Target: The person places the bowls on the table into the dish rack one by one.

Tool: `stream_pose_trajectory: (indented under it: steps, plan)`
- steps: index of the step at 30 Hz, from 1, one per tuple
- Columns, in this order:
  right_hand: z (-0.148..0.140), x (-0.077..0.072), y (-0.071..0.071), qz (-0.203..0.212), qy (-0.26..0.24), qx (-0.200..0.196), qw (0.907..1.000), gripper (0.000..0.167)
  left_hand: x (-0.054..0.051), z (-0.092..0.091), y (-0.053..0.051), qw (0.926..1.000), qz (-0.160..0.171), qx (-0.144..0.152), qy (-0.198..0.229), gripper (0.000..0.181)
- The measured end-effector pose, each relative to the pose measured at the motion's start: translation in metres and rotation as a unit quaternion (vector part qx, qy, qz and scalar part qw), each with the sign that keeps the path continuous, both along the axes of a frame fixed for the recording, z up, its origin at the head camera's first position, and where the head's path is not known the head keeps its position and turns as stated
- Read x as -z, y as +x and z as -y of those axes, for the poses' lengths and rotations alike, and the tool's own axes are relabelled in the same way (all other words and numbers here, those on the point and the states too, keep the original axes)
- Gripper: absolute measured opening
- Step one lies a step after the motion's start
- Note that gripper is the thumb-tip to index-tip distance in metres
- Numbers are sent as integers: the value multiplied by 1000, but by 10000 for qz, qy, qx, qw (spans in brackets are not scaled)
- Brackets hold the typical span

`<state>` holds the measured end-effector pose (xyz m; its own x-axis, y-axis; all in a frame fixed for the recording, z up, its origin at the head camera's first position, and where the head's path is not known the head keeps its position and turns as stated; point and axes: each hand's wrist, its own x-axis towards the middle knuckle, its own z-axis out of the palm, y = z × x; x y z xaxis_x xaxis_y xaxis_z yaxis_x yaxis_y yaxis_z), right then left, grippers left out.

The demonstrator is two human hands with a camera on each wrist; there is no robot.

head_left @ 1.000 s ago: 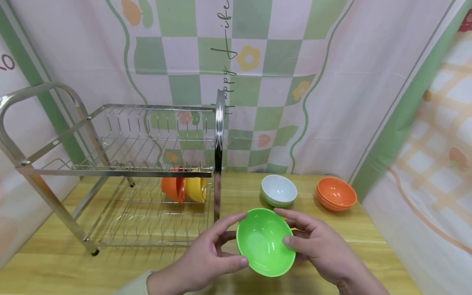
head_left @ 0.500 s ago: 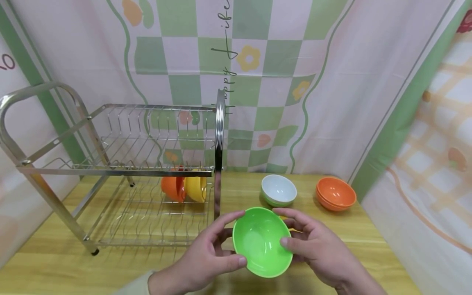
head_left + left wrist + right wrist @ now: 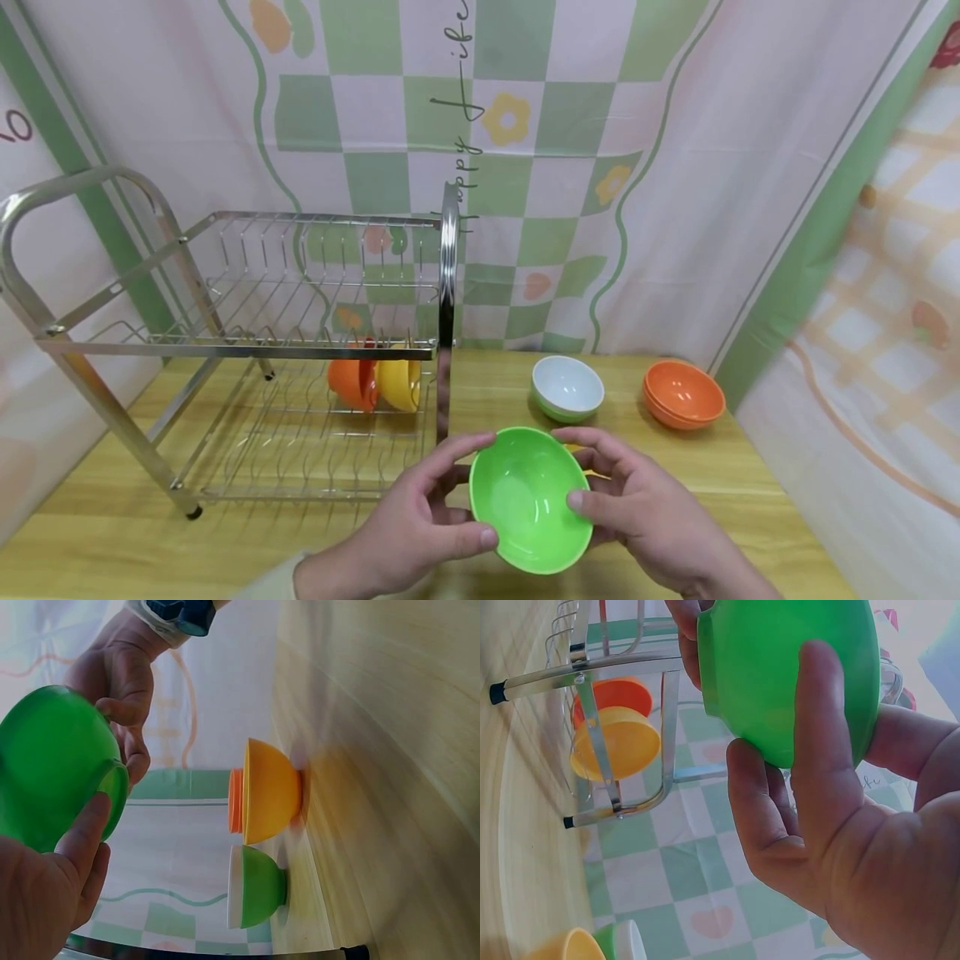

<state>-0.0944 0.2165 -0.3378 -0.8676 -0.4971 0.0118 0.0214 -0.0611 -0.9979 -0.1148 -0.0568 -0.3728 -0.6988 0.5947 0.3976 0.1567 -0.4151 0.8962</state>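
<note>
L hand (image 3: 420, 518) & R hand (image 3: 648, 504) both grip green bowl (image 3: 528, 500), axis slanted: opening up & tipped back, base down.

Metal rack (image 3: 240, 352) stands on wood-grain table (image 3: 727, 492) — orange bowl (image 3: 348, 385) and yellow bowl (image 3: 397, 386) on lower tier (image 3: 300, 498). Green-and-white bowl (image 3: 567, 386) sits left of stacked orange bowls (image 3: 684, 393) — checkered cloth (image 3: 502, 183) hangs behind.
</note>
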Motion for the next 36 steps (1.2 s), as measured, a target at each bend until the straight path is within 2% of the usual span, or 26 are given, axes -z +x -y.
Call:
stream_pose_trajectory:
  steps: [2, 8, 11, 18, 24, 32, 36]
  plan:
    - [0, 1, 0, -23, -24, -58, 10000, 52, 1, 1, 0, 10000, -31, -9, 26, 73]
    - [2, 2, 1, -43, -97, -170, 9998, 52, -1, 4, 0, 9996, 195, -5, -196, 73]
    - [3, 3, 1, 4, -109, -175, 9998, 53, -1, 6, 0, 9995, 200, -5, -252, 73]
    - [6, 4, 0, 115, -195, -265, 9994, 54, 2, 11, 0, 9998, 80, 33, -167, 71]
    - [8, 4, 0, 139, -224, -391, 9989, 53, 1, 16, 2, 9995, 233, 135, -140, 70]
    - [12, 6, 1, 152, -255, -528, 9982, 52, 3, 20, -1, 9993, 184, 108, -293, 69]
    - [14, 7, 0, 165, -321, -601, 9975, 51, 1, 23, -1, 9992, 27, -12, -389, 65]
